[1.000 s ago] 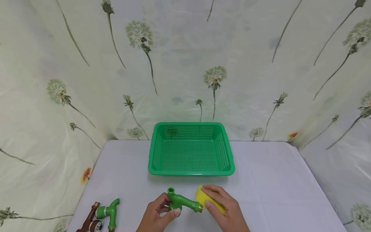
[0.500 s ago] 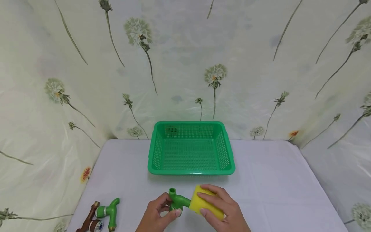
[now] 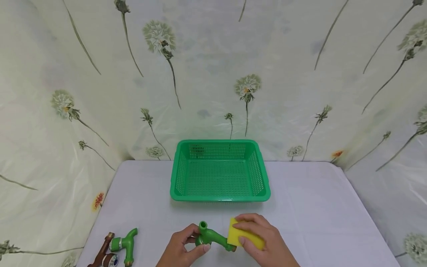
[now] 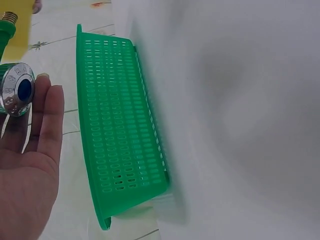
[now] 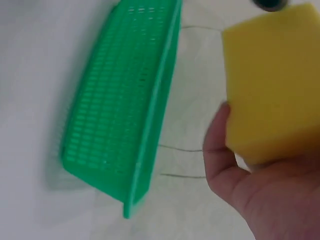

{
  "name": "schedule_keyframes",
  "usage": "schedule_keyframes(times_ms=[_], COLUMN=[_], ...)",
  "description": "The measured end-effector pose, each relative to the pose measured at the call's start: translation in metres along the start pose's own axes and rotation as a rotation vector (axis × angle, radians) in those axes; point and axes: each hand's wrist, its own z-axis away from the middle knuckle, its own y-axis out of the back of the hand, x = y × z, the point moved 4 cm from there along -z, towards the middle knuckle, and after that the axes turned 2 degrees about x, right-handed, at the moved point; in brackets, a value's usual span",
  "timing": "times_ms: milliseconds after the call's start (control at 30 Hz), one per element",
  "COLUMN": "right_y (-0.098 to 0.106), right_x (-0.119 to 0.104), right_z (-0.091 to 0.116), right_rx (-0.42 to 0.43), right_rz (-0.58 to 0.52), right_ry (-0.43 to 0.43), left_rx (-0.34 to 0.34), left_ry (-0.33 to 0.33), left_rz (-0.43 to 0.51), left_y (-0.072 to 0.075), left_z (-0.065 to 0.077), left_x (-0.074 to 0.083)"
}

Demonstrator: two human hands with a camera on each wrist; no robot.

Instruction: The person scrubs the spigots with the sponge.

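My left hand (image 3: 185,244) grips a green tap (image 3: 213,236) by its knob end, the spout opening turned up and the brass-threaded end pointing right. In the left wrist view the tap's silver knob cap (image 4: 17,90) with a blue centre shows against the fingers. A yellow sponge (image 3: 245,234) is held in my right hand (image 3: 263,237), thumb on the near side and fingers over the top. Its left edge is right at the tap's threaded end. The right wrist view shows the sponge (image 5: 275,80) large, with part of the hand hidden behind it.
A green plastic basket (image 3: 220,198) stands behind the hands on the white-covered table (image 3: 310,215). At the left front lie a second green tap (image 3: 128,244) and a brown tap (image 3: 102,252). A flower-patterned sheet (image 3: 207,74) hangs behind and at both sides.
The sponge passed leftward over the tap's pipe, covering its threaded end, then slid back right, baring most of it. The tap shifted slightly right and down in the left hand.
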Motion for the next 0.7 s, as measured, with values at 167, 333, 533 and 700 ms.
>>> schedule_keyframes(times_ms=[167, 333, 533, 700], right_y=[0.003, -0.001, -0.001, -0.006], right_x=[-0.005, 0.010, 0.020, 0.018], right_z=[0.001, 0.002, 0.010, 0.013], right_rx=[-0.054, -0.065, -0.069, -0.128], right_rz=[0.004, -0.079, -0.358, -0.562], right_ry=[0.021, -0.096, -0.278, -0.360], left_rx=[-0.013, -0.048, -0.044, -0.033], left_ry=[-0.025, -0.097, -0.084, -0.097], left_rz=[0.002, 0.043, 0.083, 0.152], left_y=[-0.002, -0.005, -0.006, -0.007], left_z=[-0.001, 0.000, 0.000, 0.002], left_x=[0.001, 0.004, 0.004, 0.004])
